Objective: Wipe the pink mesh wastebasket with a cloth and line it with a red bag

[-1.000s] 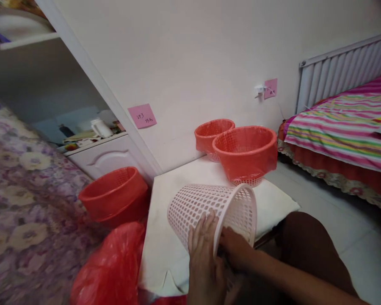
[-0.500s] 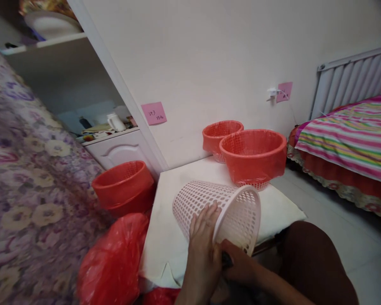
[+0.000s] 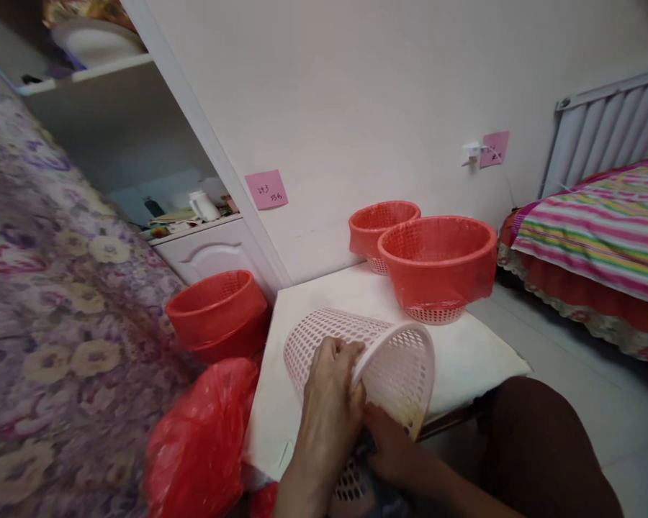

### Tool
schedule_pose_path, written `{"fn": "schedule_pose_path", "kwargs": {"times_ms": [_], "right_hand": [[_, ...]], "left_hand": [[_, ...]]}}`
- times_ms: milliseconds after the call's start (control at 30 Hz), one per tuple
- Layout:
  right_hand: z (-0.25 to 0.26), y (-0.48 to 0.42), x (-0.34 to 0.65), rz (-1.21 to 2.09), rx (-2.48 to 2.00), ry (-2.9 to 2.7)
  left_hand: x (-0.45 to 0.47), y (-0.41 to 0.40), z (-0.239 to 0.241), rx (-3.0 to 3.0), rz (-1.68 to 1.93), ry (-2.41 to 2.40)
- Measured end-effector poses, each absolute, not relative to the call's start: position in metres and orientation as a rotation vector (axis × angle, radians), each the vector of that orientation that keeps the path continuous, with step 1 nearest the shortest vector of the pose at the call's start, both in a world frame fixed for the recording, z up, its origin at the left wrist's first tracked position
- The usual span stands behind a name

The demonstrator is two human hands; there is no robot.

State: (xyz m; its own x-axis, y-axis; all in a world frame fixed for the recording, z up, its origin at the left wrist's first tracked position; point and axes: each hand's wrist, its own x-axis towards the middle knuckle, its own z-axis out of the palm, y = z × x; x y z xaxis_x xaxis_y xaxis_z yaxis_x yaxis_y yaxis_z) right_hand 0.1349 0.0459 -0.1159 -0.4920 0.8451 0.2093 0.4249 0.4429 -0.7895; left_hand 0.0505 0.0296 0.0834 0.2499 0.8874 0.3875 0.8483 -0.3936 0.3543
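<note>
Two hands at a tipped basket (image 3: 397, 360): left hand (image 3: 329, 392) clasps its wall; right hand (image 3: 392, 447) beneath, grasp indiscernible.

Single view from my head, facing forward and down, seemingly tilted. It sits close over my left hand (image 3: 329, 388) and the white basket (image 3: 378, 360), near centre. Wall (image 3: 356, 86) far, striped bed (image 3: 599, 230) far right, floral cloth (image 3: 43, 302) near left.

Pale pink perforated basket (image 3: 378, 352), red-lined baskets (image 3: 437, 262), purple floral quilt (image 3: 48, 288), rainbow-striped bedspread (image 3: 605, 230), pink notes (image 3: 266, 190)
</note>
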Motion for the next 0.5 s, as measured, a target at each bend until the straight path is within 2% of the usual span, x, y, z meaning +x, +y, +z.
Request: {"fn": "schedule_pose_path", "kwargs": {"times_ms": [133,300,500], "right_hand": [[-0.114,0.066,0.175,0.715,-1.217,-2.142],[-0.091,0.088,0.231,0.433,-1.441,-2.025],[-0.108,0.079,0.23,0.613,-1.413,-1.981]], "left_hand": [[0.054,0.024,0.089,2.555,0.677,1.883],[0.048,0.025,0.085,2.514,0.757,1.658],[0.03,0.015,0.038,2.431,1.019,1.483]]}}
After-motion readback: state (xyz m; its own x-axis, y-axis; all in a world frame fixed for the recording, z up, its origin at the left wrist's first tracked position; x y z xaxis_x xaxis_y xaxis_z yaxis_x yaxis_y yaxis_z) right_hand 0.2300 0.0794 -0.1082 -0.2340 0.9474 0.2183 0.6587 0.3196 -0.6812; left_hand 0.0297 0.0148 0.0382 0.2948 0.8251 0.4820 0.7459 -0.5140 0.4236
